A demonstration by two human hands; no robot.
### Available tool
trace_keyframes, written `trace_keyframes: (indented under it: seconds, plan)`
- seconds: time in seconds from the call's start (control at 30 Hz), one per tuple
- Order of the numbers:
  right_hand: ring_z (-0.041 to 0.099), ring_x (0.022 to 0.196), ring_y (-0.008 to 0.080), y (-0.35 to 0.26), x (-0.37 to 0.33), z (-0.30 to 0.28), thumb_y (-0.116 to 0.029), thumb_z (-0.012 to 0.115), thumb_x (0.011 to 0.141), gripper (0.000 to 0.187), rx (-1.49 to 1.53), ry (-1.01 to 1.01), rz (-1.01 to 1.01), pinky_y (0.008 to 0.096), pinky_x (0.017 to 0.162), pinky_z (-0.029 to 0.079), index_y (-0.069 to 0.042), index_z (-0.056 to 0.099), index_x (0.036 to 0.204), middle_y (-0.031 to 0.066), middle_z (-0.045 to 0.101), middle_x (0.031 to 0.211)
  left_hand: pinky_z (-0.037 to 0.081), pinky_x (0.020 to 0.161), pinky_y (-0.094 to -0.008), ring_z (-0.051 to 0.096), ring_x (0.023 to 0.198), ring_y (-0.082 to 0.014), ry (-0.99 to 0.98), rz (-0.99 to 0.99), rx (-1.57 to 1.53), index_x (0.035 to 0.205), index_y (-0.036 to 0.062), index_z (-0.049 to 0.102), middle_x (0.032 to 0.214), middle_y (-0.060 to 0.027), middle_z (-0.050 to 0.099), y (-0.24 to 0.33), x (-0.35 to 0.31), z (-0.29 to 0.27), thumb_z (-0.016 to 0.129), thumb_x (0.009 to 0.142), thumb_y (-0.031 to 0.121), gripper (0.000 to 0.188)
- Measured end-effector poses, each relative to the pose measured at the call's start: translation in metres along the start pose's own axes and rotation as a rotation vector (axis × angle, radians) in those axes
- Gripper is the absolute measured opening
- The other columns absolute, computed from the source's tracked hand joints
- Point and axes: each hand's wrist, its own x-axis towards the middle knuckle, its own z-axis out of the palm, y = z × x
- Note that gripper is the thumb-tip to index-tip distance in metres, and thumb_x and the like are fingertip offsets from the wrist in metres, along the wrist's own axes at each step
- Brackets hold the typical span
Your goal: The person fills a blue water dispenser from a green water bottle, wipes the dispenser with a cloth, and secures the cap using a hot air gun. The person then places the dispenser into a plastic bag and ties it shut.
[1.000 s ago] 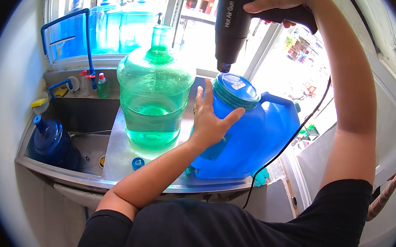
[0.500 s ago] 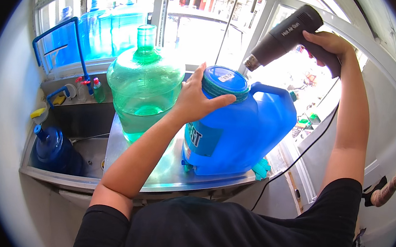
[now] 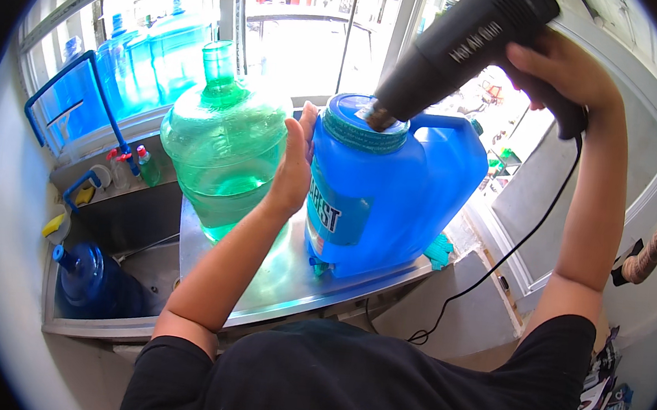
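Over the blue jug (image 3: 437, 188), right hand (image 3: 566, 74): closed around the grip of a black heat gun (image 3: 457, 55).
Nozzle (image 3: 380, 118): angled down and left at the lid's rim; contact cannot be told.
Left hand (image 3: 294, 174): open and raised, fingers together, nothing grasped; just beside the jug's neck, touch uncertain.
Blue jug: upright on the steel desk (image 3: 261, 289), near its right end; handle on the right, teal label in front, small tap low down.
Lid (image 3: 340, 105): blue, seated on the neck, teal band (image 3: 351, 135) around it.
Green bottle (image 3: 217, 174): upright on the desk, left of the jug, part-filled.
Teal cloth (image 3: 439, 251): beside the jug's base, right.
Sink (image 3: 141, 222): left of the desk, holding a dark blue bottle (image 3: 103, 286).
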Motion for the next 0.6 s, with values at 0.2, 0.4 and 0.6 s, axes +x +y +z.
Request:
trace_keyframes:
  seconds: [0.2, 0.4, 0.6]
  plan:
    - [0.067, 0.068, 0.0204, -0.068, 0.084, 0.003, -0.060, 0.068, 0.084, 0.061, -0.066, -0.196, 0.276, 0.0318, 0.061, 0.057, -0.001, 0.071, 0.102, 0.0094, 0.069, 0.082, 0.002, 0.121, -0.0430, 0.007, 0.151, -0.0263, 0.093, -0.011, -0.003, 0.157, 0.0071, 0.007, 0.163, -0.0145, 0.008, -0.014, -0.023, -0.003, 0.006, 0.094, 0.073, 0.092]
    - [0.061, 0.049, 0.0145, -0.007, 0.080, 0.008, -0.065, 0.066, 0.082, 0.063, -0.160, 0.022, 0.396, 0.0232, 0.044, 0.051, -0.002, 0.067, 0.090, 0.0083, 0.064, 0.069, 0.008, 0.120, -0.0475, 0.013, 0.150, -0.0305, 0.003, -0.003, 0.101, 0.157, 0.0083, 0.010, 0.163, -0.0144, 0.012, -0.013, -0.051, -0.025, 0.009, 0.094, 0.073, 0.090]
    - [0.057, 0.042, 0.0136, 0.058, -0.038, -0.012, -0.060, 0.060, 0.089, 0.057, 0.314, 0.065, 0.532, 0.0259, 0.039, 0.046, -0.004, 0.065, 0.085, 0.0054, 0.062, 0.065, 0.025, 0.115, -0.0480, 0.035, 0.141, -0.0355, -0.140, -0.007, 0.233, 0.154, 0.0046, 0.022, 0.156, -0.0185, 0.028, -0.019, -0.099, -0.063, 0.016, 0.097, 0.069, 0.086]
